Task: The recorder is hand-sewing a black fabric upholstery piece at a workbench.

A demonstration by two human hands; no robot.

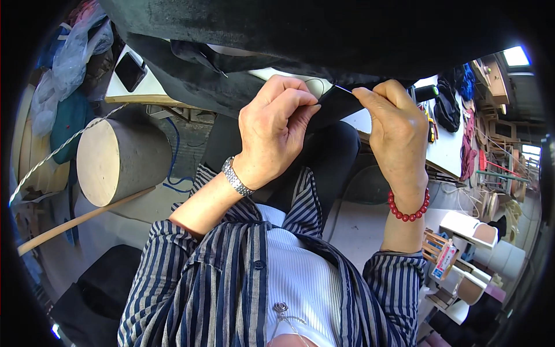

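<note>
Plastic bags (75, 52), bluish and clear, are heaped at the far left above a teal bundle (68, 121), with a twisted pale cord (58, 150) slanting down past them. Next comes a pale cylindrical block (118, 159) lying on its side, a long wooden stick (81, 222) angled beneath it, and a blue cable (173, 168) trailing over the floor behind. Above these, a white table (144, 87) carries a small dark flat device (129, 70) near its edge. Black cloth (277, 40) drapes from the top of the view over the table and down toward the middle. The left hand (274, 130), a metal watch band (237, 176) at its wrist, has its fingers curled together and clamped on a fold of the black cloth, thumb pressed against the fabric edge. Just beside it, the right hand (396, 133), wearing a red bead bracelet (409, 207), pinches the same cloth edge between thumb and forefinger; a thin pale line, perhaps a needle or thread, shows at the fingertips, too small to tell. Both forearms emerge from striped sleeves (191, 277). Farther right the tabletop holds dark and coloured fabric scraps (457, 98), and white open boxes (471, 225) stand on the floor below.
</note>
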